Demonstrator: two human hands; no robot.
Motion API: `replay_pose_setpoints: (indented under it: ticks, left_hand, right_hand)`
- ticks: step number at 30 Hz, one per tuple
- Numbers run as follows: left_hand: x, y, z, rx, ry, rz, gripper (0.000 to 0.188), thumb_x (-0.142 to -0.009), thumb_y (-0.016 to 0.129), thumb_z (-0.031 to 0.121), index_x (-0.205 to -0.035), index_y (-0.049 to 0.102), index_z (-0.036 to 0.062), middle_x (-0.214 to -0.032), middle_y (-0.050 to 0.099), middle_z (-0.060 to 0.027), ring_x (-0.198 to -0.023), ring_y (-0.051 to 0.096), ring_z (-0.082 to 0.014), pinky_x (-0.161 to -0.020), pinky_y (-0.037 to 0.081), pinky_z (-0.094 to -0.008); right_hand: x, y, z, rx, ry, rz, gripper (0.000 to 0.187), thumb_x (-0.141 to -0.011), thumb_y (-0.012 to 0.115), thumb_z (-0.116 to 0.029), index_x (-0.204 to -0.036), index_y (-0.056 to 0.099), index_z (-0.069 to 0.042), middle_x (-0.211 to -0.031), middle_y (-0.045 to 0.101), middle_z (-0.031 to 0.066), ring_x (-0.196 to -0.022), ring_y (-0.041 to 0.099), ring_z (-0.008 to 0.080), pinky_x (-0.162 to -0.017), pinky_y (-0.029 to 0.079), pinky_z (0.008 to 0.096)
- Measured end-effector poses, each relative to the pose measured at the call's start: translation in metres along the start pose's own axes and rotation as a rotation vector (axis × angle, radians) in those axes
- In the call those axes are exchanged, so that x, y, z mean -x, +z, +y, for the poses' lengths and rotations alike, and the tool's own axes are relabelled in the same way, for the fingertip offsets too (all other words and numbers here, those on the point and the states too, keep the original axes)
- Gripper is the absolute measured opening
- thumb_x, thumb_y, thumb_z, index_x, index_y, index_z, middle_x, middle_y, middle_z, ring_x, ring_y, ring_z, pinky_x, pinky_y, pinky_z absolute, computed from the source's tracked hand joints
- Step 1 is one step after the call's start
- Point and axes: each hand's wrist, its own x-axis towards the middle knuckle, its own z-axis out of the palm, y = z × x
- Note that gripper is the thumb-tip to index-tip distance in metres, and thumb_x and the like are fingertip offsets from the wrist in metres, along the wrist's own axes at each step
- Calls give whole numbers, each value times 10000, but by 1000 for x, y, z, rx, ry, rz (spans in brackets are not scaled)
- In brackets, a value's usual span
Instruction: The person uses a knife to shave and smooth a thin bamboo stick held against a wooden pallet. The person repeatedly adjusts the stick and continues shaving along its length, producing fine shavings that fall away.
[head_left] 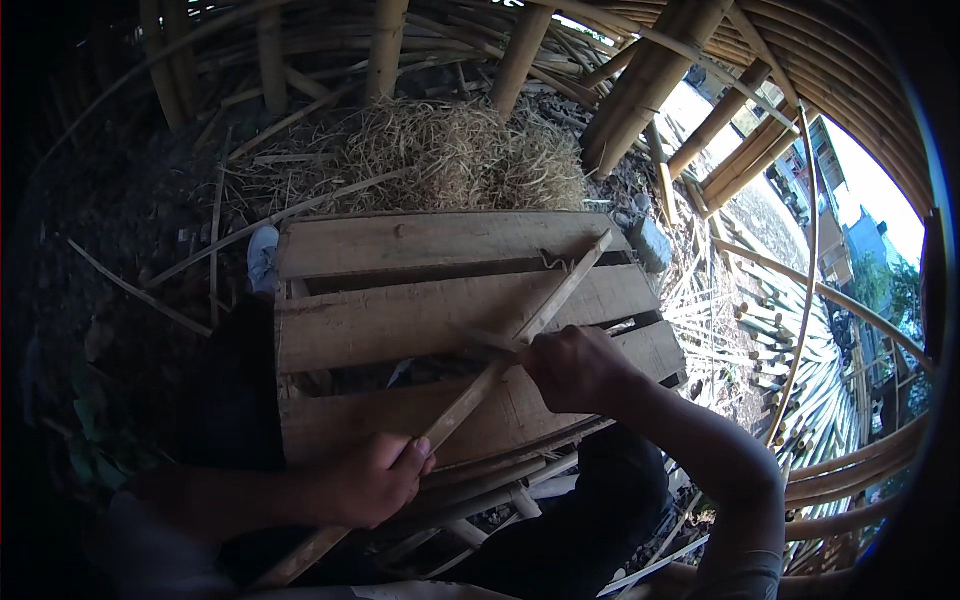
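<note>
A long, narrow bamboo strip (562, 290) slants across the slatted wooden table (350, 325), its far end over the back slats and its near end running down past my left forearm. My left hand (378, 482) is closed around the strip near the table's front edge, thumb on top. In my right hand (570, 370), a fist at the strip's middle, is a knife (485, 342); its blade points left across the strip and is blurred by motion. The knife's handle is hidden inside my fingers. A thin curled shaving (555, 262) lies beside the strip's far part.
Behind the table is a heap of dry shavings (460, 155). Upright bamboo posts (387, 50) stand beyond it, with a thick slanted pole (655, 85) at the right. Many cut bamboo poles (800, 400) lie in sunlight to the right. Loose strips (140, 285) litter the ground at left.
</note>
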Motion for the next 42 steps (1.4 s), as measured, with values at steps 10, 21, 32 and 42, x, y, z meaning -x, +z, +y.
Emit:
replay_pose_setpoints:
  ticks: [10, 21, 32, 42]
  left_hand:
    - [3, -1, -2, 85, -11, 3, 421, -1136, 330, 365, -974, 554, 48, -685, 497, 35, -592, 469, -59, -570, 435, -263]
    - [8, -2, 3, -37, -3, 48, 420, -1135, 327, 357, -961, 556, 51, -708, 533, 10, -641, 514, -82, -635, 469, -291]
    - [15, -3, 8, 18, 96, 65, 442, -1133, 298, 401, -960, 528, 65, -734, 505, 18, -615, 481, -81, -618, 472, -281]
    - [17, -12, 15, 154, 146, 71, 398, -1126, 314, 426, -1001, 492, 92, -675, 414, 51, -505, 389, -39, -431, 366, -231]
  right_hand:
    - [1, -4, 31, 230, 175, -85, 198, -985, 577, -227, -956, 706, -78, -772, 704, 155, -668, 717, 328, -571, 580, 465]
    - [-11, -33, 106, 350, 455, -196, 286, -1015, 476, -247, -1033, 707, -79, -835, 727, 143, -767, 740, 336, -673, 617, 487]
    - [22, -58, -68, 67, 154, 243, 156, -982, 615, -145, -899, 575, -20, -593, 557, 135, -488, 567, 381, -466, 447, 482]
    - [14, -23, -27, -310, 545, 515, 133, -1016, 563, -104, -941, 575, 4, -656, 614, 229, -611, 633, 436, -555, 448, 489]
